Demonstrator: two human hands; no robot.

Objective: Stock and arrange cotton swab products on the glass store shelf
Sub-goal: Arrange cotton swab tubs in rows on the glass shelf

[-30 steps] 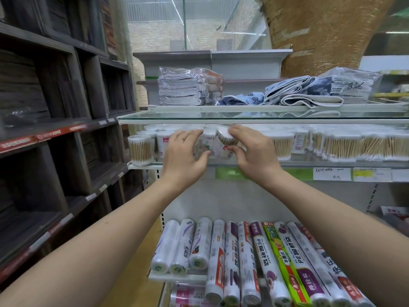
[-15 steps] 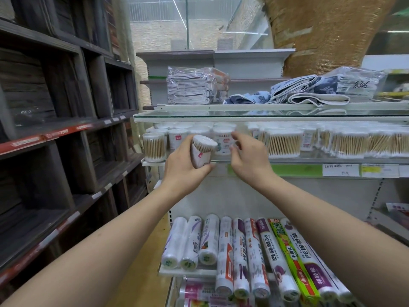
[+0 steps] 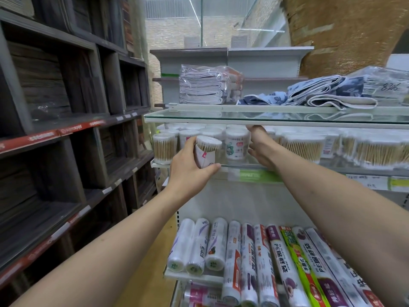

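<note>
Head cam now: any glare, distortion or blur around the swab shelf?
Head view: wide-angle bending bows the dark shelving at left; the upper glass shelf mirrors the folded cloths; the swab tub in the left hand is sharp, swab packs at far right are soft.

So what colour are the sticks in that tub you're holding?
Light tan, like wood, seen in the head view inside the cotton swab tub the left hand holds.

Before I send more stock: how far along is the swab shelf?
Mostly done: swab tubs fill the shelf. In hand: left hand holds a tilted cotton swab tub while right hand reaches in. Left: seating it in the front gap.
</note>
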